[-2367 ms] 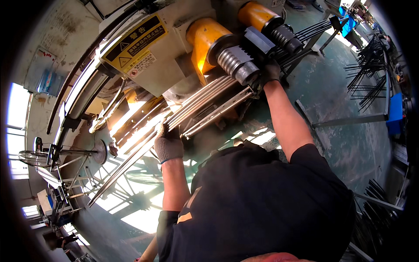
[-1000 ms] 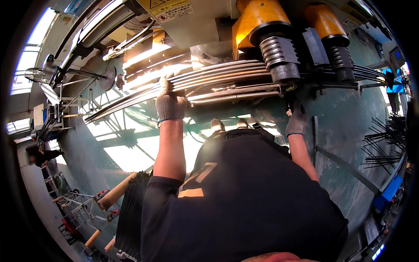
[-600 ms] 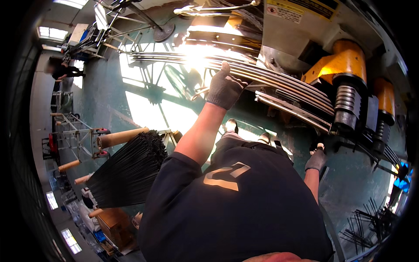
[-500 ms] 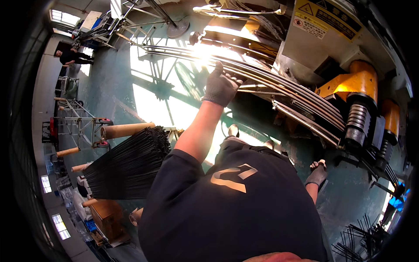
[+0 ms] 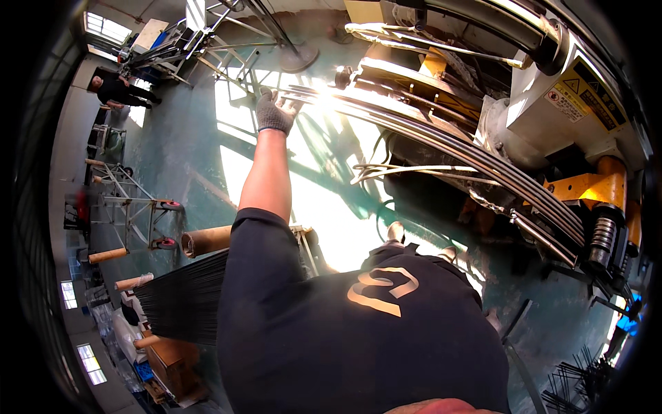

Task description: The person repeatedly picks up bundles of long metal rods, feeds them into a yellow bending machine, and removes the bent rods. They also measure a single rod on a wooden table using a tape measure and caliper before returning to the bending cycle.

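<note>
My left hand (image 5: 277, 114), in a dark knit glove, reaches forward to the left ends of several long, thin metal rods (image 5: 507, 172). Its fingers are apart and lie at the rod ends, without wrapping round them as far as I can see. Glare blurs the exact contact. The rods run side by side toward the yellow-and-black machine part (image 5: 586, 190) at the right. My right hand (image 5: 494, 320) hangs low beside my body; only a blurred bit shows, and its fingers are hidden.
A large machine (image 5: 552, 110) with a warning label fills the upper right. A fan of black rods (image 5: 183, 300) lies at the left, near a cardboard tube (image 5: 207, 241). Wheeled frames (image 5: 141, 210) and a person (image 5: 124, 91) stand farther left. More dark rods (image 5: 579, 376) lie lower right.
My left hand has slid leftward along the rods to their ends. My right hand has dropped back and is now mostly hidden. The machine sits farther right in view.
</note>
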Available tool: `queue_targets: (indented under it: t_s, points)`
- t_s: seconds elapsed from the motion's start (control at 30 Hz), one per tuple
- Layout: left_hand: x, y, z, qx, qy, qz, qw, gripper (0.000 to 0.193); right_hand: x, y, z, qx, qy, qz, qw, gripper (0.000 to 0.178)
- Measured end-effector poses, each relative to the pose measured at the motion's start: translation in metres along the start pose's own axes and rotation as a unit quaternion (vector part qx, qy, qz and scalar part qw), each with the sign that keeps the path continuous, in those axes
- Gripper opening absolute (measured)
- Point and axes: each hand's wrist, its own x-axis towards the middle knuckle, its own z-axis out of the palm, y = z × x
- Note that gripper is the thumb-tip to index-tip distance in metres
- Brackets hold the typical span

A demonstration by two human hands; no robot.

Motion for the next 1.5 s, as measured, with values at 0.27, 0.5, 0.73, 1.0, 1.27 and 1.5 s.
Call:
queue_targets:
  t_s: [0.27,0.5,0.73,1.0,1.27,1.5]
  points:
    - [0.025,0.016,0.008,0.182,-0.174,-0.057,0.966,0.057,-0.024,-0.029,0.012,0.007,-0.010,-0.028,1.000,0.035]
    - [0.011,0.038,0.006,0.248,-0.262,-0.134,0.923,0.055,-0.043,-0.091,0.017,0.115,0.039,0.107,0.987,0.037]
    - [0.033,0.042,0.001,0.255,-0.186,-0.079,0.946,0.067,-0.029,-0.084,0.023,0.125,-0.004,0.072,0.990,0.035]
    - [0.040,0.045,0.010,0.332,-0.236,-0.161,0.899,0.069,-0.021,-0.029,0.007,-0.127,0.031,-0.120,0.984,0.030]
    - [0.041,0.036,0.021,0.319,-0.254,-0.217,0.887,0.074,-0.017,0.052,0.025,-0.108,0.028,-0.153,0.982,0.032]
    - [0.043,0.041,0.016,0.252,-0.133,-0.089,0.954,0.076,-0.007,-0.029,0.013,-0.110,-0.048,-0.074,0.990,0.027]
